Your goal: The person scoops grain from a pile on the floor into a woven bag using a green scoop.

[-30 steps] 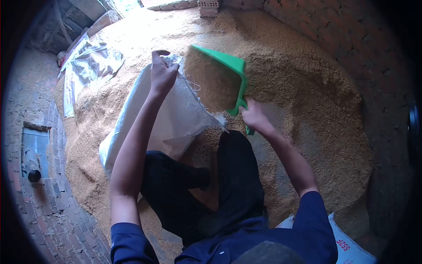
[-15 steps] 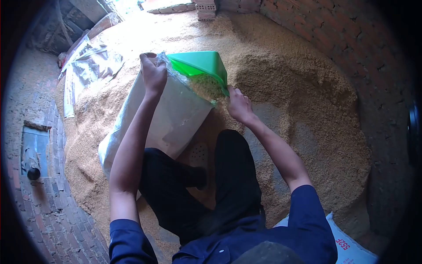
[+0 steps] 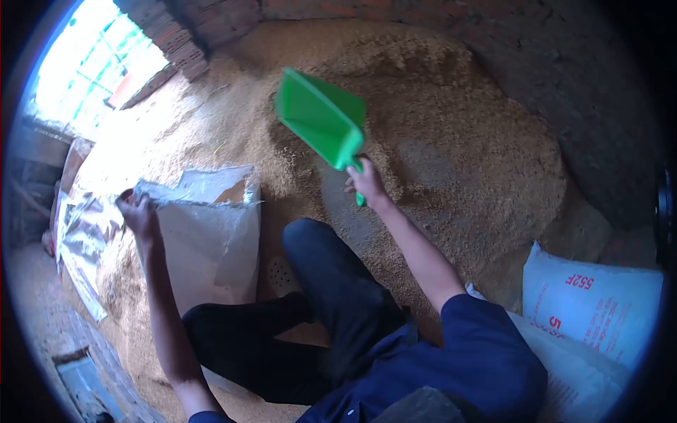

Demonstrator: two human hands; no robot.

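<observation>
My right hand [image 3: 368, 185] grips the handle of a green plastic scoop [image 3: 321, 116], held out over a heap of golden-brown grain or husk [image 3: 451, 106]. The scoop's hollow faces me and looks empty. My left hand [image 3: 139, 211] pinches the left side of the mouth of a white sack [image 3: 208, 240]. That sack stands between my left arm and my knees with its mouth open. Some tan material shows at the far inner side of its mouth; how full it is stays hidden.
Filled white sacks with red print [image 3: 592, 303] stand at the right. Crumpled silvery sheeting [image 3: 88, 233] lies on the heap's left edge. Brick walls [image 3: 564, 92] enclose the heap, with a bright opening [image 3: 99, 63] at upper left.
The green scoop has come away from the sack's mouth and turned, its grain gone. My left hand still holds the sack rim. The view has swung right.
</observation>
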